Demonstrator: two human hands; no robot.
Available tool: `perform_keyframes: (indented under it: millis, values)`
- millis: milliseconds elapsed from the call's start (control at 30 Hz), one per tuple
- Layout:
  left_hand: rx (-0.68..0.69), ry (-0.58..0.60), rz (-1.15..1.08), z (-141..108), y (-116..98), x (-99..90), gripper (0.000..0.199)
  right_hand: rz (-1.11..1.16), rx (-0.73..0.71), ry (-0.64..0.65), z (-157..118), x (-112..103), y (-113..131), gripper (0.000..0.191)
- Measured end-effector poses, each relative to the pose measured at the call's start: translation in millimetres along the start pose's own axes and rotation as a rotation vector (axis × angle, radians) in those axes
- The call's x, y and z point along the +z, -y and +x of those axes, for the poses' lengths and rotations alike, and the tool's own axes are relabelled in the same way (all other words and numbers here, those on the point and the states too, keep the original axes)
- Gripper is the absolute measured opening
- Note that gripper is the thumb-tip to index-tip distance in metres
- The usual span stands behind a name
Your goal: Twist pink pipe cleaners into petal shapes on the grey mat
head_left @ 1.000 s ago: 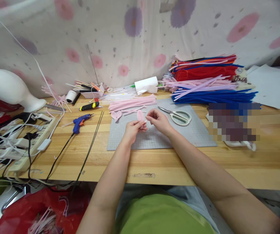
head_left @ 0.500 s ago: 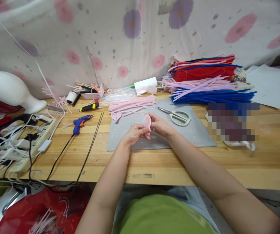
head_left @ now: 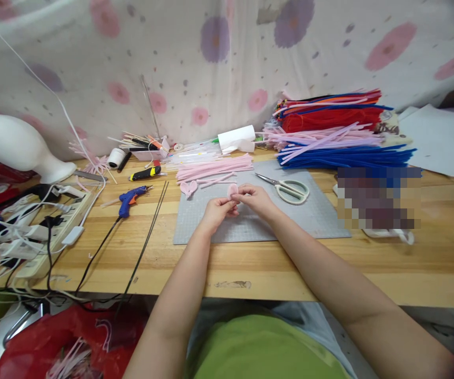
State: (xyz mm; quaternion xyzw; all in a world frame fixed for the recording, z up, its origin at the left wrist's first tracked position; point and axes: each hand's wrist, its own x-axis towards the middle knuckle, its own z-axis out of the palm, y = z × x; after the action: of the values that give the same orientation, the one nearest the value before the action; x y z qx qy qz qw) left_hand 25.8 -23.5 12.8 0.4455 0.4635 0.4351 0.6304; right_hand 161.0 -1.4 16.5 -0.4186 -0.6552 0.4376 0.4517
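A small pink fuzzy piece [head_left: 232,190] is over the grey mat [head_left: 246,229], pinched by the left hand [head_left: 216,212] and right hand [head_left: 255,201], which meet at it; pink heart shape [head_left: 188,189] to the left, scissors [head_left: 290,190] to the right, pink stems [head_left: 214,168] beyond, bench [head_left: 290,281] underneath

The table [head_left: 290,273] is smooth, grained wood; the pink loop [head_left: 232,189], matt and fuzzy; the scissor blades [head_left: 265,179], metal; the red bag [head_left: 23,345], glossy plastic.
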Motion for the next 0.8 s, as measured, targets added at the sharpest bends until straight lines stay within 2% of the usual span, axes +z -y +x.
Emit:
perform_keyframes:
  millis: [100, 167, 433, 500, 633, 700, 800]
  values:
    - [-0.014, 0.021, -0.063, 1, 2, 0.5, 0.029, 0.004, 0.042, -0.188, 1, 9, -4, 0.024]
    - [-0.018, 0.048, -0.102, 1, 2, 1.4, 0.028, 0.009, 0.056, -0.26, 1, 13, -5, 0.025]
    - [-0.065, 0.048, -0.161, 3, 2, 12.0, 0.022, 0.085, 0.113, -0.364, 1, 18, -7, 0.023]
    - [-0.055, 0.053, -0.174, 3, 1, 11.7, 0.023, 0.181, 0.159, -0.281, 1, 15, -6, 0.026]
    - [-0.013, 0.083, -0.151, 0, -1, 7.1, 0.027, 0.346, 0.254, 0.071, 1, 7, 0, 0.027]
    - [-0.007, 0.101, -0.088, -2, -1, 6.1, 0.028, 0.352, 0.236, 0.104, 1, 4, 2, 0.027]
    - [-0.001, 0.099, 0.012, -3, -1, 7.7, 0.027, 0.347, 0.197, 0.045, 2, 3, 4, 0.029]
